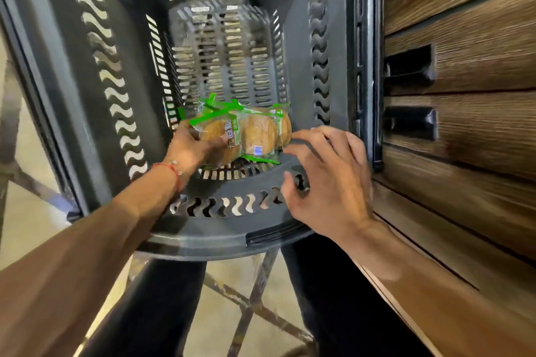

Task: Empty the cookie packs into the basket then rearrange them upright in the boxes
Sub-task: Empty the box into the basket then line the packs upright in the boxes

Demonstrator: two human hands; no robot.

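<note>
Left hand [191,151] reaching inside basket [220,240], gripping nearest of cookie packs [255,130], thumb lying across wrapper. Packs lying heaped just beyond both hands. Right hand [327,180] hovering over near rim, fingers spread, holding nothing. Green-edged wrappers showing barcode; label print too blurred for reading.

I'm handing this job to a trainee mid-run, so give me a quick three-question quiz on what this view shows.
1. True or false: the left hand grips a cookie pack inside the basket.
2. Pick one. The right hand is: A) gripping a pack; B) open and holding nothing, near the basket's near rim; C) pulling a black drawer handle.
3. Fill the gap: the trim on the cookie pack wrappers is ___ in colour.

Key: 1 true; 2 B; 3 green.
</note>
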